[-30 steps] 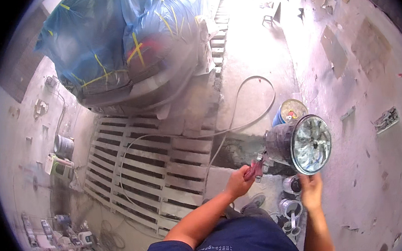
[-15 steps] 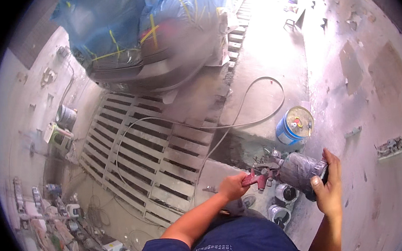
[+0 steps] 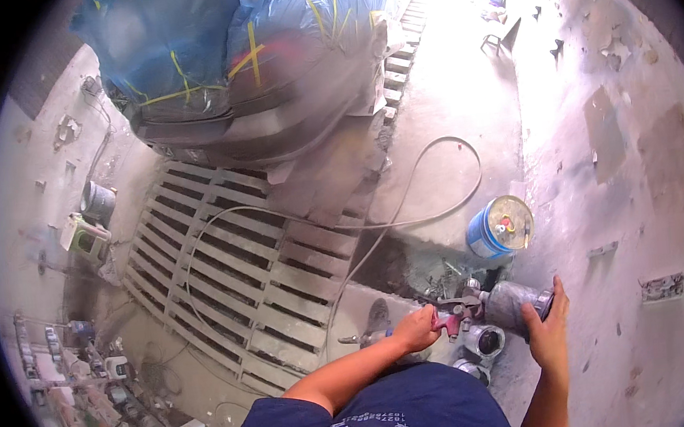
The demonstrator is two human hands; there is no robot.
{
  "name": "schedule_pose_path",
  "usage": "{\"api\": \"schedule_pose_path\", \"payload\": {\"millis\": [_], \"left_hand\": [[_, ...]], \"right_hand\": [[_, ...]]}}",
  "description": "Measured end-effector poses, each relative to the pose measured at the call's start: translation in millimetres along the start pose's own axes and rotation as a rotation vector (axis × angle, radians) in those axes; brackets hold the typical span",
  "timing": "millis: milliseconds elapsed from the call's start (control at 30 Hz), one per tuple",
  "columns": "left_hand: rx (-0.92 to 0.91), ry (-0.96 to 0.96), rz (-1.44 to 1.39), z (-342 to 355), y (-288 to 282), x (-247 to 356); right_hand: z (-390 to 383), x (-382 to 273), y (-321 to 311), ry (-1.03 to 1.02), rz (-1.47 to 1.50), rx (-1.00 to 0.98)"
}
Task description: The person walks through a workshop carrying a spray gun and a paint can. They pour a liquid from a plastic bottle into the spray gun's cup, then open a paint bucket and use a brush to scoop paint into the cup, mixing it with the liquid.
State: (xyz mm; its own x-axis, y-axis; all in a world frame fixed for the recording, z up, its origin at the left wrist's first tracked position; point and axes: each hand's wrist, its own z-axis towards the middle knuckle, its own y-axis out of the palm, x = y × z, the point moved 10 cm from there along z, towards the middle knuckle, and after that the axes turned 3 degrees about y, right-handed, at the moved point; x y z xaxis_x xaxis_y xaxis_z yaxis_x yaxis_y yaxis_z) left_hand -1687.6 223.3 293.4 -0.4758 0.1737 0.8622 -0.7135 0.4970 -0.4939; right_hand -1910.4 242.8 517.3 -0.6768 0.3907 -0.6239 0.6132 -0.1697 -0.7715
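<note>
A paint spray gun with a dark red handle (image 3: 447, 323) lies on its side in front of my body. My left hand (image 3: 416, 329) is closed round its handle. Attached to the gun is a smoky, paint-stained cup (image 3: 506, 307), nearly level and pointing right. My right hand (image 3: 549, 333) grips the dark lid end of the cup, thumb on the near side and fingers along the far side. Below the cup, two open round containers (image 3: 483, 341) stand close together, partly hidden by the gun and my shirt.
A blue bucket (image 3: 486, 237) with small items on its lid stands beyond the cup. A hose (image 3: 408, 222) loops over the slatted floor grating (image 3: 224, 264). Ahead is a vehicle draped in blue plastic sheeting (image 3: 173, 49). Cluttered supplies (image 3: 90, 406) lie at left; a stained wall rises right.
The cup has swung from sloping down to the right to nearly level. Both hands stay on the gun and cup. The view has shifted slightly, and a shoe shows beside my left forearm.
</note>
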Motion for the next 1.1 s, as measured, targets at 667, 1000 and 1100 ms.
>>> {"api": "schedule_pose_path", "payload": {"millis": [667,1000,1100], "left_hand": [[-0.105,-0.163,-0.014,60,-21,5],[-0.164,-0.228,0.033,55,10,24],[-0.174,-0.22,-0.013,57,22,26]], "right_hand": [[46,-69,7,-0.137,-0.116,0.121],[48,-30,-17,-0.28,-0.029,0.14],[48,-23,-23,-0.273,-0.038,0.142]]}}
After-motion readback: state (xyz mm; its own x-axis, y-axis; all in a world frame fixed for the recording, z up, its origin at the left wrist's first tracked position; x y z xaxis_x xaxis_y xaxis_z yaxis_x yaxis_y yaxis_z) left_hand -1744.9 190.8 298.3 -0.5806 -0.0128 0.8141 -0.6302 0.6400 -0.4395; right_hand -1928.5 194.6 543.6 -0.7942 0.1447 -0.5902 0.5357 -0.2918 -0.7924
